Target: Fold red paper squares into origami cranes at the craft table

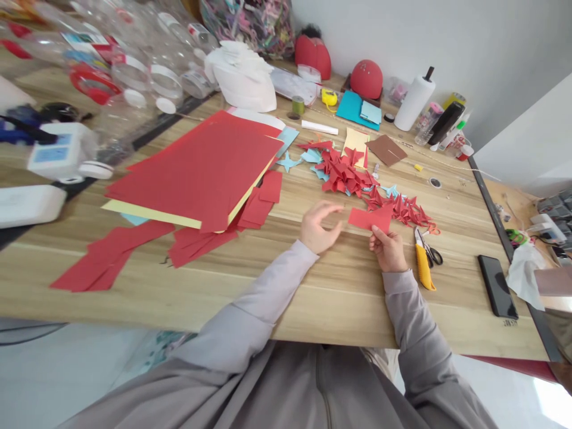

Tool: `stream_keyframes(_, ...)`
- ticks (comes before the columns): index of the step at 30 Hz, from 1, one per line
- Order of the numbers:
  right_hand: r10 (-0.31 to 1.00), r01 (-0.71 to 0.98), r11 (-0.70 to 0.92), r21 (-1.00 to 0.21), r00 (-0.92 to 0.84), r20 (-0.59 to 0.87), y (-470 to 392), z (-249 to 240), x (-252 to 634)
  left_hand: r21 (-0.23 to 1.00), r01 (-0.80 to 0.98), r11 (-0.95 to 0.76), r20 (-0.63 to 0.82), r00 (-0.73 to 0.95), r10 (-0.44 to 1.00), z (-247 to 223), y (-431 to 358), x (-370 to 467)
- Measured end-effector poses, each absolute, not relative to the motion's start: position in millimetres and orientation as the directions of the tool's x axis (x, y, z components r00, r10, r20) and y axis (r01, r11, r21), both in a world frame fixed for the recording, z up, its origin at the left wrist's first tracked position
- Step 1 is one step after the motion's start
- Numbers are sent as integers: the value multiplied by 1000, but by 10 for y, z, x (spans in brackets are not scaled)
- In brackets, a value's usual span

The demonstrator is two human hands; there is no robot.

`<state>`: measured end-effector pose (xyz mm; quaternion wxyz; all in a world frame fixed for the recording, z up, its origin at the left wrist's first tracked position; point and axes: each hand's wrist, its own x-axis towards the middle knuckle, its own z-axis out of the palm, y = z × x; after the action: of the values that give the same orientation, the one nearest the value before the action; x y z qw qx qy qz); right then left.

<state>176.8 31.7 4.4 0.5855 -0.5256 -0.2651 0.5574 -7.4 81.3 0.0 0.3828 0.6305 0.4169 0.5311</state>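
My right hand (389,249) pinches the lower right part of a flat red paper strip (367,218), held just above the table. Left of the strip, my left hand (320,227) is empty, its thumb and fingers curved apart. Behind the strip lies a heap of folded red paper stars (346,173), with a few light blue ones among them. More cut red strips (201,243) lie to the left, partly under a stack of large red sheets (201,167). Another fan of red strips (109,256) rests farther left.
Right of my right hand lie a yellow-handled cutter (423,262) and black-handled scissors (433,256). A phone (497,286) is near the right edge. Plastic bottles (134,65) crowd the back left. Along the wall stand a white roll (414,102) and a yellow tape measure (329,97).
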Motion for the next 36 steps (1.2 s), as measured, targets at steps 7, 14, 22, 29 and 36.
stream_keyframes(7, 948, -291, -273, -917, 84, -308, 274, -3, 1683, 710, 259, -655, 540, 396, 743, -79, 757, 19)
stream_keyframes(14, 857, 390, 181, -903, 388, 340, 266, -49, 1693, 802, 288, -523, 408, 373, 833, -81, 812, -21)
stream_keyframes(22, 772, 822, 421, -384, -103, 627, 239, -121, 1715, 609, 340, -717, 525, 505, 685, -104, 802, 2)
stream_keyframes(29, 684, 859, 490, -150, -272, 677, 247, -110, 1675, 204, 391, -898, 695, 588, 414, -123, 766, 35)
stream_keyframes(36, 631, 893, 449, -36, -288, 721, 247, -74, 1673, 42, 432, -901, 773, 558, 304, -108, 792, 17)
